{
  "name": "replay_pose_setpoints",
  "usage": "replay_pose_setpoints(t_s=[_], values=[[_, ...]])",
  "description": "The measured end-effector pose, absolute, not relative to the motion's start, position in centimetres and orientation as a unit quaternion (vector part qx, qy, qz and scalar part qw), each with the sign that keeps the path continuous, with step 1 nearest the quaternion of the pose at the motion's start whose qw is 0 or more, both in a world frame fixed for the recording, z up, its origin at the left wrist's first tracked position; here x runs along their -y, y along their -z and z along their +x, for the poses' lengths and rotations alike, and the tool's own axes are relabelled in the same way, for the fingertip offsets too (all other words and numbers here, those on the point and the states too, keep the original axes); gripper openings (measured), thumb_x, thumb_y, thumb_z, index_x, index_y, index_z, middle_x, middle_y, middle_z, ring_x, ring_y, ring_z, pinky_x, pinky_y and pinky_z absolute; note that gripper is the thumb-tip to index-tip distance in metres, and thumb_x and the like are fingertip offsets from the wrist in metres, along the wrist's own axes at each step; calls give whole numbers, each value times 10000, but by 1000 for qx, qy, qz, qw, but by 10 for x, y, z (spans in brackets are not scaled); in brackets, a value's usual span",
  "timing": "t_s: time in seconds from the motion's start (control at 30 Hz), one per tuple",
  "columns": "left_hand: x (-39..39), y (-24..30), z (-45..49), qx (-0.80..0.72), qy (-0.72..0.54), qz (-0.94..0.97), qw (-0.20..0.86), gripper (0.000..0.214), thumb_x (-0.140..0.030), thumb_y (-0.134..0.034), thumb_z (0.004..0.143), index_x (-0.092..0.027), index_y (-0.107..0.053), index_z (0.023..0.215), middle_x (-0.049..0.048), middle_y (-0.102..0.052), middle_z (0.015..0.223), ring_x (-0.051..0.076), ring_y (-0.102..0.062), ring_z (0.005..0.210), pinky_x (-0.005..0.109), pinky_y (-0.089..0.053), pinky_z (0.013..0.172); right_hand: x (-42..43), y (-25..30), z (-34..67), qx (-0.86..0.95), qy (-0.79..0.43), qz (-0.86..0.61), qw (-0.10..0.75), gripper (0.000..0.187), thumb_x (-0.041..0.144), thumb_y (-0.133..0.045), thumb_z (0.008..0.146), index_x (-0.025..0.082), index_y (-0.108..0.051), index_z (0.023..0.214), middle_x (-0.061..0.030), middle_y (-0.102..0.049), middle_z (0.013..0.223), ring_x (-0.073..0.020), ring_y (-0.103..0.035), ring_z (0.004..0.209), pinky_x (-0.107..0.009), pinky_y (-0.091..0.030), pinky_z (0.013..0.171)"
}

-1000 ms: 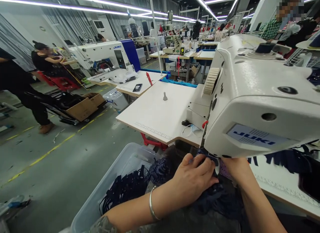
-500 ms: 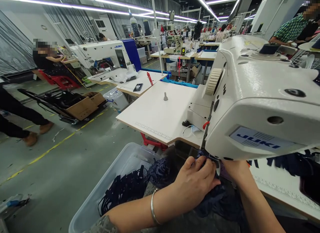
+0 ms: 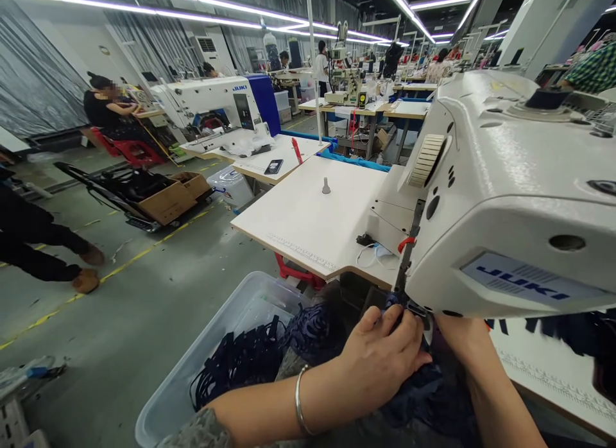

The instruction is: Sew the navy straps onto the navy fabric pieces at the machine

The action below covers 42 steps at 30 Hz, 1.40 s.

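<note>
Beneath the head of a white JUKI sewing machine [image 3: 500, 178], my left hand [image 3: 385, 355] is closed with its fingers curled on dark navy fabric [image 3: 428, 393]. A metal bangle [image 3: 299, 400] circles that wrist. My right hand [image 3: 457, 329] reaches behind the machine head; its fingers are hidden there, so what it holds does not show. More navy fabric hangs below both hands across my lap. To the left, a clear plastic bin [image 3: 192, 358] contains navy straps [image 3: 240, 358] and a bunched navy piece [image 3: 310, 332].
The white sewing table [image 3: 308, 210] carries a grey peg [image 3: 326, 186]. Another JUKI machine [image 3: 202, 104] and a phone [image 3: 274, 167] stand beyond it. At left are a trolley with a cardboard box [image 3: 166, 204] and a person's legs [image 3: 48, 236]. Navy pieces [image 3: 568, 332] lie at right.
The view has turned slightly, shifting the surroundings right. Both hands keep nearly the same place under the machine head. The person at far left has stepped further into view.
</note>
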<state>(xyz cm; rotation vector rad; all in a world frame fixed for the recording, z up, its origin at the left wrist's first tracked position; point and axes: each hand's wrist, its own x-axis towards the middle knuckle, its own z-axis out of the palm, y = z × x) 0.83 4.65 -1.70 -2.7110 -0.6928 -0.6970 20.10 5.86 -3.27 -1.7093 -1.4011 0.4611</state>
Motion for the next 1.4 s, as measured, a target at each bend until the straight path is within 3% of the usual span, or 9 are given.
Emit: replay_pose_setpoints(t_s=[0.23,0.47,0.67,0.97,1.23,1.4], values=[[-49,18,5,252,237,-931,115,382,-407,-387,1022,-150,-582,1228,50,-568,1251,204,-491,1149,343,-320,928,-56,29,199,555,-185,-699,412,244,341,-594,724,236,-702,916,-119,-695,740,-373,-634,899,-506,-509,784],[-50,21,4,250,221,-938,95,484,-524,-391,991,-156,-554,1260,76,-575,1246,215,-491,1165,349,-336,903,-57,32,201,560,-185,-696,410,250,326,-585,717,243,-704,920,-112,-716,755,-373,-642,919,-509,-501,809],[-50,21,4,232,224,-944,73,424,-460,-364,1019,-170,-541,1273,58,-573,1276,203,-476,1197,353,-315,943,-57,40,206,557,-168,-692,427,265,308,-585,693,257,-691,931,-104,-728,868,-355,-624,1015,-461,-509,811],[-48,19,1,224,206,-947,99,381,-419,-416,1012,-199,-534,1301,50,-553,1293,204,-462,1231,338,-335,949,-45,56,205,532,-172,-684,470,335,383,-534,781,200,-685,1017,-85,-730,927,-317,-587,1112,-491,-424,977],[-48,17,7,234,206,-947,73,410,-415,-329,1040,-178,-531,1307,32,-528,1351,215,-443,1219,370,-296,949,-53,54,208,557,-143,-681,454,283,382,-511,748,243,-697,909,-101,-733,892,-344,-571,1133,-472,-458,908],[-50,16,7,236,210,-946,68,415,-408,-320,1046,-160,-523,1308,6,-541,1328,204,-433,1222,369,-274,964,-54,55,209,561,-122,-684,449,304,352,-446,774,229,-700,887,-109,-729,875,-334,-557,1158,-471,-417,956]])
